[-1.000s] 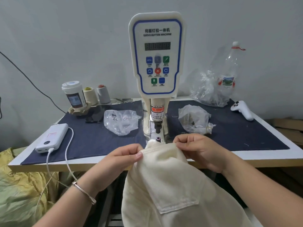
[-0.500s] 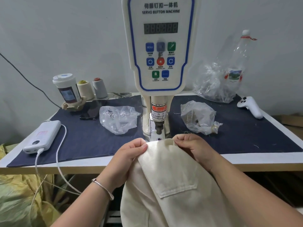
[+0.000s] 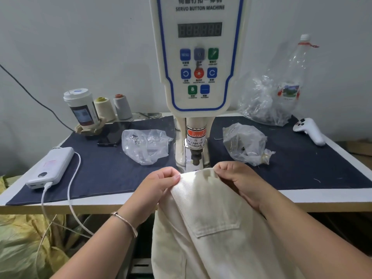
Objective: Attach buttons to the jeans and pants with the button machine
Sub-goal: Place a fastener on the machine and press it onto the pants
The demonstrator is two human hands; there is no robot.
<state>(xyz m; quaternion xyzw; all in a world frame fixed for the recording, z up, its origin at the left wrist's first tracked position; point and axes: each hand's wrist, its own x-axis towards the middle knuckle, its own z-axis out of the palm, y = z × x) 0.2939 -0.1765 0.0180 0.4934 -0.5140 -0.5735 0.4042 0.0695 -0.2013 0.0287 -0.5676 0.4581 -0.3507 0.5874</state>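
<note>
Cream pants (image 3: 211, 234) pinched at the waistband by both hands and held up to the foot of the button machine (image 3: 198, 57), the top edge of the cloth just below the machine's metal punch (image 3: 195, 156). Left hand (image 3: 159, 186), bracelet (image 3: 125, 223) on the wrist, gripping the waistband's left corner between thumb and curled fingers. Right hand (image 3: 237, 180) clamped on the right side of the same edge, fingers folded over the cloth. Rest of the pants hanging down off the front of the table (image 3: 60, 206), a pocket flap facing up between the forearms. Machine standing upright at the middle of the table on a dark blue mat (image 3: 104, 170), control panel with coloured keys and an unlit display facing forward, a red warning label on the column under it. Left of the column, a clear plastic bag (image 3: 146, 146) of small shiny parts; right of it, a second bag (image 3: 244, 143) holding darker pieces. At the back left, a lidded paper cup (image 3: 80, 107) beside two thread spools (image 3: 112, 107), with a black phone (image 3: 111, 135) lying flat near them. White power bank (image 3: 51, 168) at the left edge, cable plugged in and trailing off the table. Back right, an empty plastic bottle (image 3: 291, 77) behind crumpled plastic wrap, and a white handheld controller (image 3: 309, 130) lying well apart from the machine.
</note>
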